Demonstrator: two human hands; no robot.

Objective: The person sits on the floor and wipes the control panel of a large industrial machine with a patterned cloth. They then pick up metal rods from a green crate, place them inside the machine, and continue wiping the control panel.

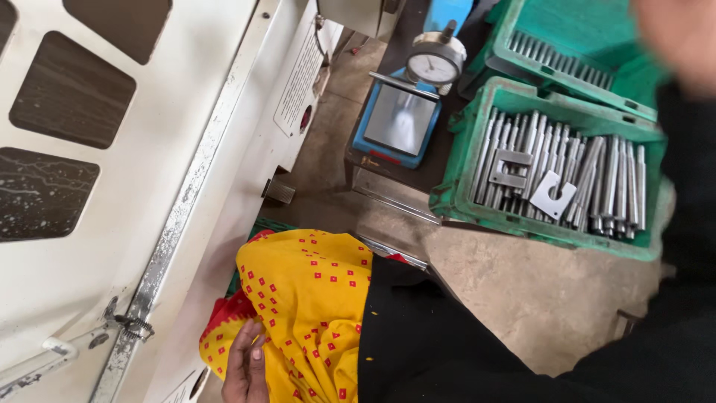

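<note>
Yellow cloth [309, 298] with small red square dots lies bunched at the lower centre of the head view, against a black garment [447, 343] that fills the lower right. Left hand [246, 369] at the bottom edge, fingers curled down onto the cloth's lower fold, thumb side pressing into it; grip looks loose, partly cut off by the frame, so whether it is fully closed on the fabric cannot be told. A red edge of the cloth shows just left of the hand. To the left, a white machine panel [149, 186] with dark rounded cut-outs runs diagonally, with a metal hinge strip down its edge. Beyond the cloth, bare concrete floor [537, 291]. Farther out, a green plastic crate [462, 186] holds a row of steel rods [597, 179] lying side by side, with two flat metal gauges [552, 195] on top. Left of the crate, a dial gauge [434, 66] stands over a blue-based plate. Second green crate [582, 33] behind. Right hand [679, 37] at the top right corner, blurred; state cannot be told.
</note>
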